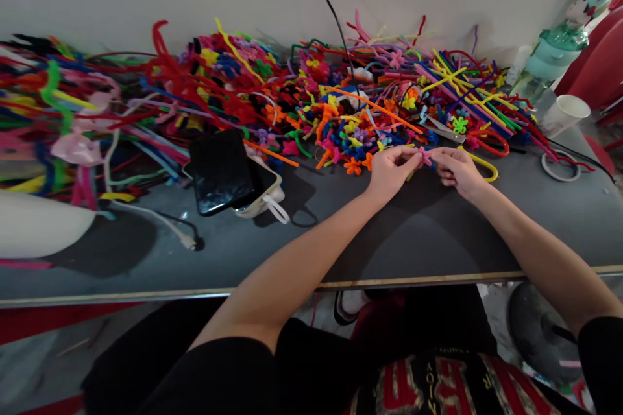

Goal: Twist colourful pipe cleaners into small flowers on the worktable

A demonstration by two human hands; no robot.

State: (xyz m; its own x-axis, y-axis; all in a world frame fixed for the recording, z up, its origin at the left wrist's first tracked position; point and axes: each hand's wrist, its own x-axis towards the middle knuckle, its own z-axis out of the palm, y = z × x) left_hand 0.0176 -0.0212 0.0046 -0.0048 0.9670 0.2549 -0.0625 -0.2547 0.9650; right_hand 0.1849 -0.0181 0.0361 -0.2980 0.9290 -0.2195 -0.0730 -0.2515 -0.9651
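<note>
Between my two hands is a small pink pipe-cleaner flower [425,156], held just above the table near the front of the colourful heap. My left hand [392,170] pinches its left side between thumb and fingers. On its right side, the fingertips of my right hand [457,170] close on a petal, the other fingers curled in. A yellow pipe-cleaner loop [490,172] lies beside my right hand. Behind the hands are scissors [445,130], partly covered, and a bright green flower [459,124]. Orange flowers [353,166] rest left of my left hand.
A long heap of pipe cleaners [233,87] runs along the wall. Left of my arms, a black phone [221,172] leans on another device [263,188], near a white cable [160,217]. At right stand a paper cup [564,117], a teal bottle [555,55] and a tape roll [561,168].
</note>
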